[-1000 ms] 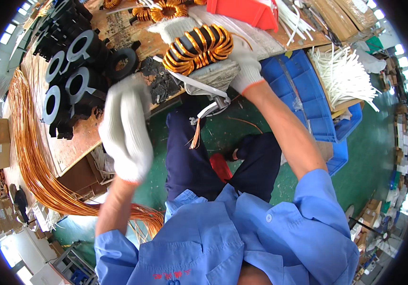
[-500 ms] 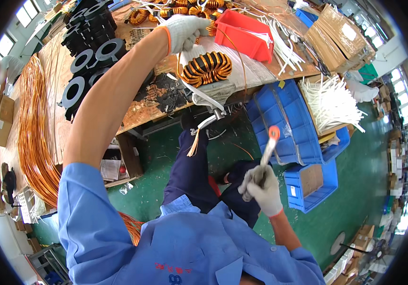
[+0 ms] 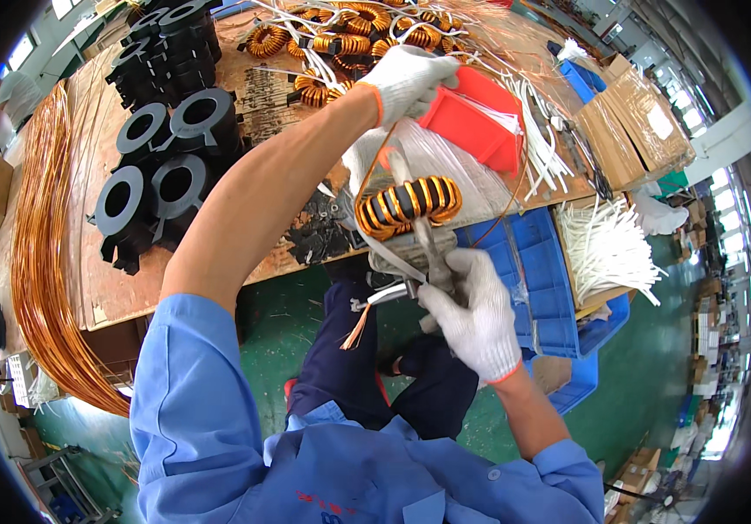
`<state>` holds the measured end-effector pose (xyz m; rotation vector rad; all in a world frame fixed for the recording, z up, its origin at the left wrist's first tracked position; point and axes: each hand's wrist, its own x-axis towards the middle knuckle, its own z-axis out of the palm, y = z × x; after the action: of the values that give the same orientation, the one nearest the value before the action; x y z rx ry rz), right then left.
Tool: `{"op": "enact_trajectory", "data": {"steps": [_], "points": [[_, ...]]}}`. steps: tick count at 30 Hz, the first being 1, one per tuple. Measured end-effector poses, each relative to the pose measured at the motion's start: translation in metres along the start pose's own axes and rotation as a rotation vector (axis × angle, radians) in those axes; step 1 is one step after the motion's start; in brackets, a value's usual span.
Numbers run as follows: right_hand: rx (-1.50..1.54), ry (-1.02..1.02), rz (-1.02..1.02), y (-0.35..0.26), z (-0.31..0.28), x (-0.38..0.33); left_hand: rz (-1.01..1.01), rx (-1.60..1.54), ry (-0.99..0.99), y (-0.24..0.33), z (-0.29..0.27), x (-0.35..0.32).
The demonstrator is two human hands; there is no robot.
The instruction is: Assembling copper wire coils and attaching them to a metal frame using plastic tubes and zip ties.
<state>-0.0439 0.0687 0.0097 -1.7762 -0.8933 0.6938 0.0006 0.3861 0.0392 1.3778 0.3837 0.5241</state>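
Observation:
A toroid coil [image 3: 408, 207], a black core wound with copper wire, stands at the table's front edge, against a small metal holder [image 3: 412, 286] with a white strap. Above the red bin's near-left side, my gloved left hand [image 3: 415, 80] is closed on a copper wire [image 3: 373, 162] that runs down to the coil. The same wire seems to loop out to the right. My gloved right hand [image 3: 473, 310], just below the coil, is closed around a pale stick [image 3: 423, 240] with an orange end. The stick slants up across the coil; whether it passes through the ring is unclear.
A red bin [image 3: 480, 122] with white sleeves stands right of my left hand. Finished coils [image 3: 340, 44] lie at the back. Black ring-shaped parts [image 3: 117, 199] and a copper wire bundle [image 3: 34, 262] are on the left. Blue crates [image 3: 528, 271] and white tubes [image 3: 611, 249] stand at right.
My right hand has brought the stick up and left from beside my leg to the coil. My left hand has moved right, toward the red bin, and the view has shifted.

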Motion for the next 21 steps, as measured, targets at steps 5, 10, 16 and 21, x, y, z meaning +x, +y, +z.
{"op": "enact_trajectory", "data": {"steps": [5, 10, 16, 21], "points": [[-0.449, -0.106, -0.194, -0.034, -0.013, 0.029, 0.342, 0.786, -0.274, 0.029, 0.005, 0.052], [-0.543, -0.074, -0.202, 0.009, -0.029, -0.054, 0.428, 1.389, 0.231, 0.123, -0.006, 0.111], [-0.352, -0.060, 0.207, 0.109, -0.070, -0.287, 0.432, 1.347, 0.248, 0.223, 0.021, 0.108], [-0.583, 0.079, 0.600, 0.242, -0.069, -0.497, 0.479, 1.241, 0.223, 0.218, 0.065, 0.092]]}}
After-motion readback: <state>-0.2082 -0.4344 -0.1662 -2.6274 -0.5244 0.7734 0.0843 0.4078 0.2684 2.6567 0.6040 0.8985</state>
